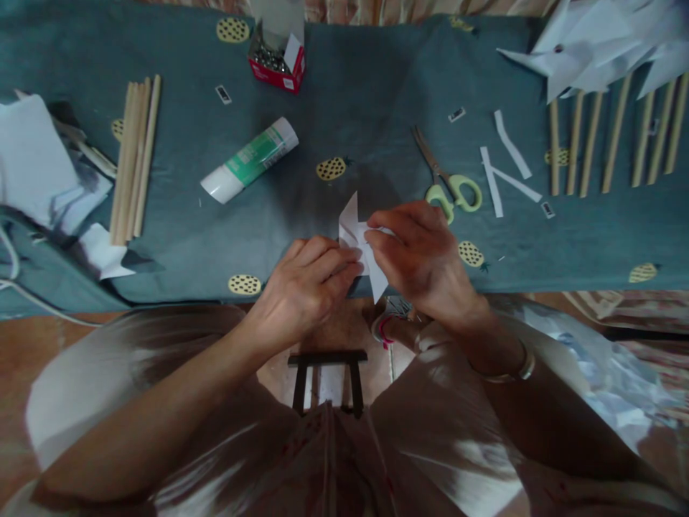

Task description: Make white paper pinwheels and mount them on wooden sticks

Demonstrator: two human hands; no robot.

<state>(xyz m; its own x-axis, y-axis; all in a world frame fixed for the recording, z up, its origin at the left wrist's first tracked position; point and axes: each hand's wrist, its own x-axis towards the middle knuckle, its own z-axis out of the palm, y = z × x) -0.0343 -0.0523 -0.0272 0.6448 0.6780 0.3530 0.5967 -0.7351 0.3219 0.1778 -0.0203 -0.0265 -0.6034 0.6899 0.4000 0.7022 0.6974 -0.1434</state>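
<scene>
A small white paper pinwheel (378,276) is held between my two hands at the table's near edge, its folded points sticking up and down. My left hand (315,280) grips it from the left, fingers pressed on the paper. From the right, my right hand (417,255) pinches the folded paper near the centre with thumb and fingers. Whether a pin is between those fingertips cannot be seen. Just beyond my right hand lie scissors (453,192) with pale green handles.
A glue stick (250,159) and a red box of metal pins (277,61) stand beyond my hands. Wooden sticks (136,158) and paper sheets (32,158) lie left. Paper strips (511,147) and several finished pinwheels (592,43) on sticks occupy the right. A cable (43,309) crosses the left edge.
</scene>
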